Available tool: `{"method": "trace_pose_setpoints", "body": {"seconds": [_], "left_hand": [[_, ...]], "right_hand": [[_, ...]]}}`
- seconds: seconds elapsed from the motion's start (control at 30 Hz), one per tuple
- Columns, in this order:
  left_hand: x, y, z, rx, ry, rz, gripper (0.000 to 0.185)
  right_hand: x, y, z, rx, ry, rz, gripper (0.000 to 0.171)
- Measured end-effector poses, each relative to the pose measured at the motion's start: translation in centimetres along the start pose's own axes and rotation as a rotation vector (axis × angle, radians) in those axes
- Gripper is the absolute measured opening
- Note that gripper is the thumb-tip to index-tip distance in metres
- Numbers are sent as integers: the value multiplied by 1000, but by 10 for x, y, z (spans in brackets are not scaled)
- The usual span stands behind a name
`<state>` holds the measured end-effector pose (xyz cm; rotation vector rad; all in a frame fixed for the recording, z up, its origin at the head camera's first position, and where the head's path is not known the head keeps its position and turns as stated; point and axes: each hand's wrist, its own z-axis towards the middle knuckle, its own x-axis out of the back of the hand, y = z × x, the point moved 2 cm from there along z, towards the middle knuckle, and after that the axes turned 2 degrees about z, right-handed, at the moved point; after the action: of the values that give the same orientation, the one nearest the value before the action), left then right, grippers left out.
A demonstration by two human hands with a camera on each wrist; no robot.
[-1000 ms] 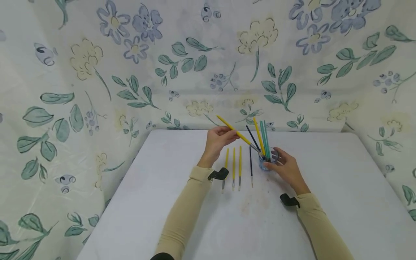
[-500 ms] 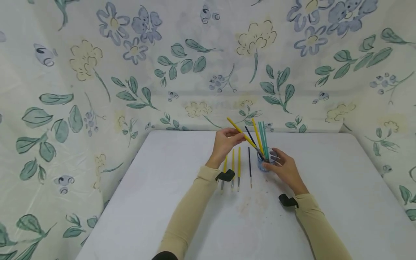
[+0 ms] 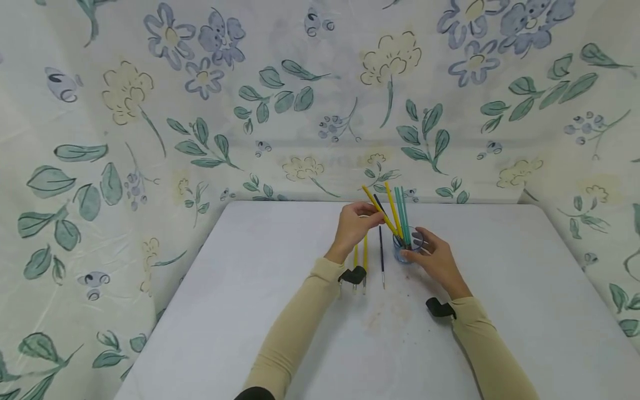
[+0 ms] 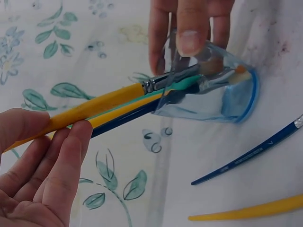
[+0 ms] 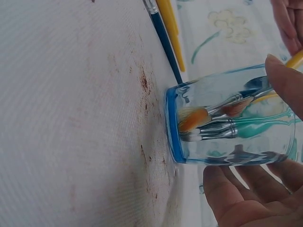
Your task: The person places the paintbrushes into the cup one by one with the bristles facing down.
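1. Our left hand (image 3: 356, 223) pinches a yellow paintbrush (image 3: 379, 210) by its handle between thumb and fingertips, the handle slanting up to the left.
2. From the left wrist view, that brush's metal ferrule sits right at the rim of a clear glass cup (image 4: 213, 87), its bristle end inside the cup.
3. Our right hand (image 3: 434, 259) curls round the cup, thumb on one side and fingers (image 5: 236, 196) on the other, gripping its wall.
4. We see the cup standing upright on the white worktop (image 3: 280, 311), toward the far middle of it, between our two hands.
5. Inside the cup several more brushes stand bristles down: teal-handled brushes (image 3: 402, 214), another yellow one and a dark blue one, all leaning against the rim.
6. From the right wrist view the bristles rest on the cup's blue-tinted base (image 5: 173, 127); one tuft is orange-brown.
7. Just left of the cup a loose blue brush (image 3: 381, 254) lies flat on the worktop, and beside it loose yellow brushes (image 3: 365, 256), partly hidden under our left wrist.
8. Reddish-brown specks mark the worktop near the cup's base.
9. Floral cloth (image 3: 150, 111) hangs behind and around the worktop.
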<state>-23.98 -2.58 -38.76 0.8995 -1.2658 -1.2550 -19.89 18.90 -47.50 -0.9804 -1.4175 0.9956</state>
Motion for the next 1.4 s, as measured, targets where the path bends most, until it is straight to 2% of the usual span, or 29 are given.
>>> {"method": "trace_pose_setpoints", "body": {"seconds": [0.3,0.6,0.8,1.07,1.23,1.4], "left_hand": [[-5,-6,-5,1,-26,93,18],[-6,-11,-8,-12,-89,181,20],[-5,-9,-8,-13,-82,203,19],[-7,-18,-5,43,-101,174,22],[1,-21,-8,66,-87,208,19],[20,-26,-6,61,-77,276,15]], "right_hand": [[-2,2,-2,11,-5,1,93],[-2,2,-2,17,1,9,92],[-3,1,-1,19,0,3,91],[-2,1,-1,38,-4,-8,94],[-2,0,-1,32,-10,-3,94],[0,0,0,45,-4,-11,92]]}}
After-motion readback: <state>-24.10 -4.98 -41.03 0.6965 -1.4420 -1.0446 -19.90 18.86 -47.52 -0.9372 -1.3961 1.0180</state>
